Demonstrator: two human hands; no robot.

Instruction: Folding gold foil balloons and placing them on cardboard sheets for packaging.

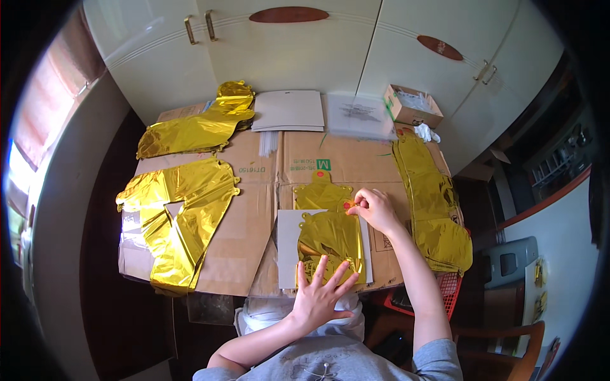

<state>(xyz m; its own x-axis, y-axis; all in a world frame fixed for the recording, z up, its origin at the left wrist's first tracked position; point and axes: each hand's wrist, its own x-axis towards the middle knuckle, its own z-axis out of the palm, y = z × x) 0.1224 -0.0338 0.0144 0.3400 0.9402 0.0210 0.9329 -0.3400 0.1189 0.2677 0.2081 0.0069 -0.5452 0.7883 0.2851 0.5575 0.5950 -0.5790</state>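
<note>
A flat, uninflated gold foil balloon (330, 232) lies over a pale grey card sheet (288, 247) near the table's front edge. Its upper part reaches past the card's far edge, where a tab carries a small red mark. My left hand (321, 298) rests with fingers spread across the balloon's near end, pressing on foil and card. At the balloon's far right corner, my right hand (375, 209) is closed in a pinch on the foil edge, beside a red round spot (347, 205). The pinched bit itself is mostly hidden by the fingertips.
Flattened brown cardboard (248, 209) covers the table. More gold foil balloons lie at the left (197, 197), back left (190, 132) and right (426, 197). Behind are stacked grey cards (289, 111), clear plastic bags (359, 117) and a small box (413, 106). A red basket (450, 295) sits below the right edge.
</note>
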